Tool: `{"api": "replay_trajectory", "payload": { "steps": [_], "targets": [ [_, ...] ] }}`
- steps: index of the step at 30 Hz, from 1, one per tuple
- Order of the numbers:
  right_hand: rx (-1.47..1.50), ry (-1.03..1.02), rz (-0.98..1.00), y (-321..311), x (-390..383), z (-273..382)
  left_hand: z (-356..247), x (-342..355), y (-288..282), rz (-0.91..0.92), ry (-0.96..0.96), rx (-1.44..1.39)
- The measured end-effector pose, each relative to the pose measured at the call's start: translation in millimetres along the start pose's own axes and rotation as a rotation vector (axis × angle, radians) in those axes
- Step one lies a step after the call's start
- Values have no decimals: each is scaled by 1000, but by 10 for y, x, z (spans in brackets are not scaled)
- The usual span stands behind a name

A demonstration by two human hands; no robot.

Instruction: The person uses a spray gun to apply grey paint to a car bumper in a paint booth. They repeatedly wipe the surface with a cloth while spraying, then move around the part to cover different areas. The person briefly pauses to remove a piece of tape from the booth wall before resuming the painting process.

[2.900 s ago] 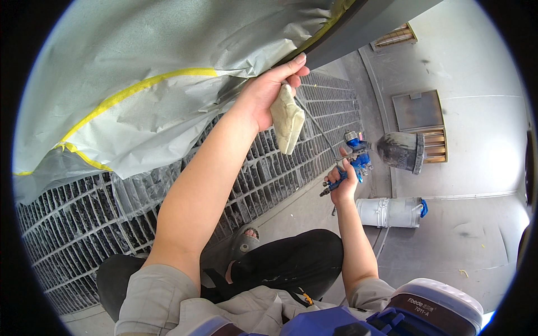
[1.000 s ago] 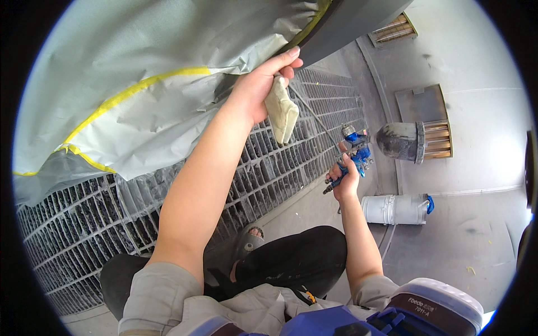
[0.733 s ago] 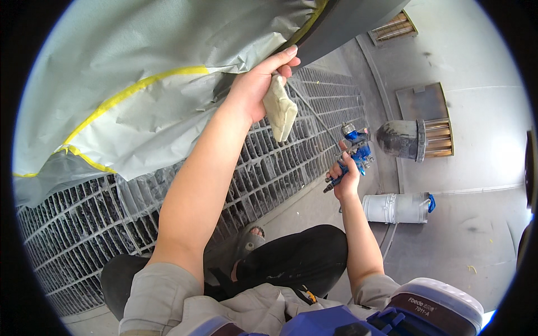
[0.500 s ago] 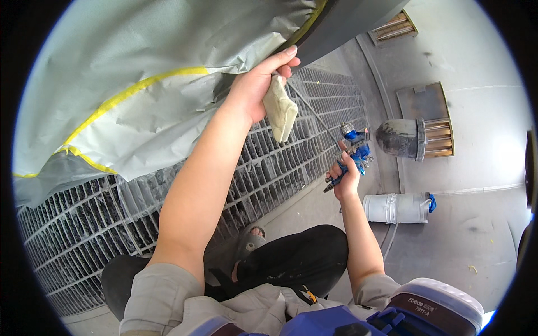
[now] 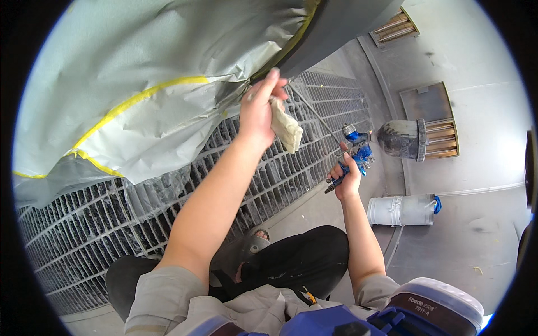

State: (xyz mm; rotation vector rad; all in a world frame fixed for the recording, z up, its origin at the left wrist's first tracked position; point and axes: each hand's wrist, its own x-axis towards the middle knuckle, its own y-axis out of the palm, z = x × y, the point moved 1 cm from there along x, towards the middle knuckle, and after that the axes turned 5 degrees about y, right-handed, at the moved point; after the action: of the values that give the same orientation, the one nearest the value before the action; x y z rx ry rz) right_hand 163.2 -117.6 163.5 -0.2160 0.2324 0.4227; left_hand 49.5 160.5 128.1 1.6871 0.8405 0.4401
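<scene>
My left hand (image 5: 258, 115) is closed on a folded off-white cloth (image 5: 287, 127), which hangs out past the palm. Its fingers are near the lower edge of a grey curved panel (image 5: 342, 33), beside masking film (image 5: 168, 50) bordered with yellow tape (image 5: 140, 101); whether they touch is hard to tell. Farther right, my right hand (image 5: 348, 179) grips the handle of a blue spray gun (image 5: 358, 154). A smeared, greyish cup (image 5: 400, 140) is seen at the gun's right side. A thin hose or cord (image 5: 311, 109) runs behind, over the floor grating.
Metal floor grating (image 5: 224, 168) stretches beneath the panel. A white cylindrical container (image 5: 398, 210) with a blue piece at its end stands by the pale wall (image 5: 471, 56). Framed slatted vents (image 5: 395, 28) are set in that wall. Part of a respirator (image 5: 431, 302) shows at the lower edge.
My left hand has drawn back from the grey panel's edge toward me, and the cloth has shifted slightly right and down. My right hand and the spray gun are almost unchanged.
</scene>
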Motion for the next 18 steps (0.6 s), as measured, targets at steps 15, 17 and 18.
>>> {"api": "replay_trajectory", "payload": {
  "steps": [15,17,18],
  "targets": [
    [328,7,3,399,137,212,87,-590,-448,-798,-113,90],
    [375,1,2,441,146,246,-30,-740,-353,-709,-188,30],
    [420,3,5,464,151,264,-74,-778,-262,-661,-117,125]
  ]
}}
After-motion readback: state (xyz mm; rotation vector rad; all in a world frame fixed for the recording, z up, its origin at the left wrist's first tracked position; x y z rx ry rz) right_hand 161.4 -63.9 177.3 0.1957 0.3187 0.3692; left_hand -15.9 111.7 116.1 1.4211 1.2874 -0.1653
